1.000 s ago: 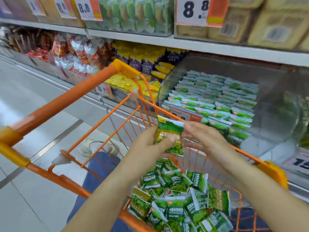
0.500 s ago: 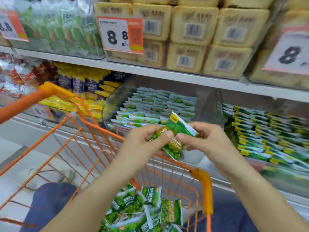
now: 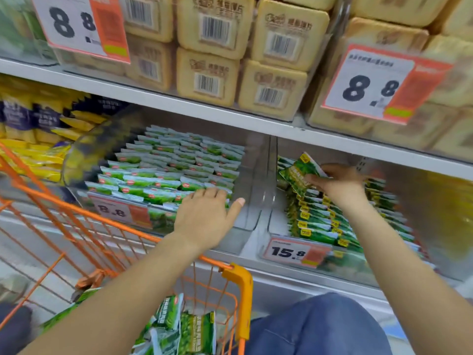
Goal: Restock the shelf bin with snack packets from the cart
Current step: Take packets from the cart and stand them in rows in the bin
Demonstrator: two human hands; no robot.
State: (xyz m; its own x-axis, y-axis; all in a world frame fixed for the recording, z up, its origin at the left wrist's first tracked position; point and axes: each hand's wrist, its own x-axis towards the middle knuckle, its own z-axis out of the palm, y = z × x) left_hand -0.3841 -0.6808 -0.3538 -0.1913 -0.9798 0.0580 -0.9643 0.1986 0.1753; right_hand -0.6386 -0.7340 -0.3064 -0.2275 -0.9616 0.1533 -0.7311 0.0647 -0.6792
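1. The shelf is carrying two clear bins side by side; the right bin is already holding rows of yellow-tagged green packets.
2. The orange cart is sitting below me, with loose packets waiting, so I judge plenty of restocking is left.
3. My left hand is hovering flat over the left bin's front, fingers relaxed and empty.
4. My right hand is reaching into the right bin, pinching one snack packet above the rows.
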